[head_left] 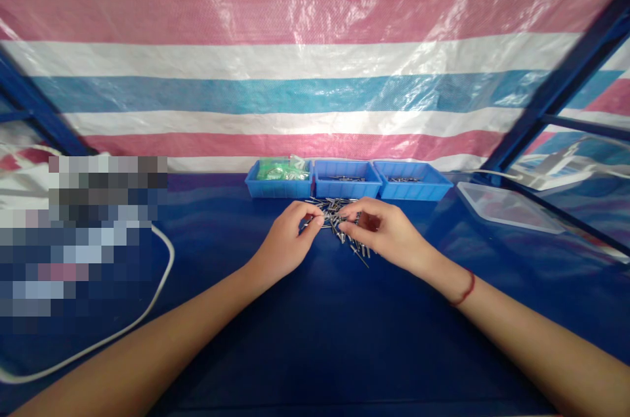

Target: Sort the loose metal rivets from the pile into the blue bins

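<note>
A loose pile of thin silvery blind rivets (364, 251) lies on the dark blue table, in front of the bins. My left hand (288, 240) is at the pile's left side, thumb and forefinger pinched on a small rivet. From the right, my right hand (388, 233) reaches over the pile with its fingers curled and fingertips close together. What these fingertips hold cannot be made out against the rivets behind. Just beyond the hands stand a middle blue bin (347, 190) and a right blue bin (416, 191), each with some rivets inside.
A left blue bin (278, 190) contains green and clear plastic packets (280, 171). At right lies a translucent lid (506, 207) near a blue metal frame (551, 95). A white cable (165, 279) loops across the table's left side. Striped sheeting (295, 95) hangs behind.
</note>
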Action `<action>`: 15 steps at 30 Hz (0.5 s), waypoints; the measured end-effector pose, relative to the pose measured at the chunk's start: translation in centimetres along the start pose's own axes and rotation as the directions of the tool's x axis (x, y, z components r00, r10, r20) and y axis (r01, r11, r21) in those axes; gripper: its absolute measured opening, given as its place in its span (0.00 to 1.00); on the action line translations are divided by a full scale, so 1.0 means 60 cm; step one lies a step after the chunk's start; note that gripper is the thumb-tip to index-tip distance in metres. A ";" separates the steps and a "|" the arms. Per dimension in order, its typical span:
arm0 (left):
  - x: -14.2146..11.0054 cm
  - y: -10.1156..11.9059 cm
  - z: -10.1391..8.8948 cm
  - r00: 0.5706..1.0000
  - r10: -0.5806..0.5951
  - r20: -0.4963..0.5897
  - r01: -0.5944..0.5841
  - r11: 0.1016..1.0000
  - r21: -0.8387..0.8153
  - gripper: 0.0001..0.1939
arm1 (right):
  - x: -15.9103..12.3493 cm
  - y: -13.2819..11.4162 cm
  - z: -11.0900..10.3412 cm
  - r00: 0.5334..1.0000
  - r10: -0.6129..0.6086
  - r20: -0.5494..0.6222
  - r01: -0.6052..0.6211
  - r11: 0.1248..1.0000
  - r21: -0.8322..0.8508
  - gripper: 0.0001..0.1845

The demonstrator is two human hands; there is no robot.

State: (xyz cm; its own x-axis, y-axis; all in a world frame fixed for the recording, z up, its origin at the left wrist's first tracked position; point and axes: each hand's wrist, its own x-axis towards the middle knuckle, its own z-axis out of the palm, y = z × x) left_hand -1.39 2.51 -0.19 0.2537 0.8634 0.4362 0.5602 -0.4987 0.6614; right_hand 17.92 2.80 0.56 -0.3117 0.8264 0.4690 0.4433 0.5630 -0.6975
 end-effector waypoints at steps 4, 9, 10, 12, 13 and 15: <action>-0.003 0.006 0.000 1.000 -0.030 -0.003 0.030 0.998 -0.055 0.06 | -0.002 -0.014 0.003 0.997 0.011 -0.073 -0.004 0.996 0.091 0.10; -0.006 0.010 0.000 1.000 -0.019 -0.001 0.019 0.997 -0.074 0.05 | -0.002 -0.019 0.000 0.993 0.011 -0.119 0.001 0.995 0.095 0.10; -0.006 0.011 0.000 1.000 -0.010 0.004 0.010 0.997 -0.077 0.05 | -0.002 -0.019 -0.001 0.993 0.002 -0.119 0.008 0.996 0.083 0.09; -0.007 0.012 0.000 1.000 0.011 0.018 -0.009 0.996 -0.086 0.05 | -0.003 -0.019 -0.002 0.993 -0.027 -0.112 0.033 0.998 0.049 0.09; -0.008 0.013 0.001 1.000 0.020 0.025 -0.017 0.995 -0.093 0.06 | -0.004 -0.020 -0.003 0.993 -0.050 -0.104 0.054 0.998 0.032 0.08; -0.008 0.015 0.001 0.999 0.038 0.035 -0.034 0.993 -0.111 0.08 | -0.005 -0.023 -0.005 0.991 -0.110 -0.078 0.110 0.994 -0.004 0.07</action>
State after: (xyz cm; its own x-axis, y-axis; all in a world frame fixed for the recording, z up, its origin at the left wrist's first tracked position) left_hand -0.99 1.64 0.14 0.3026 0.8458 0.4394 0.4603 -0.5334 0.7097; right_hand 17.65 1.77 1.51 -0.2920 0.7577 0.5836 0.4097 0.6505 -0.6396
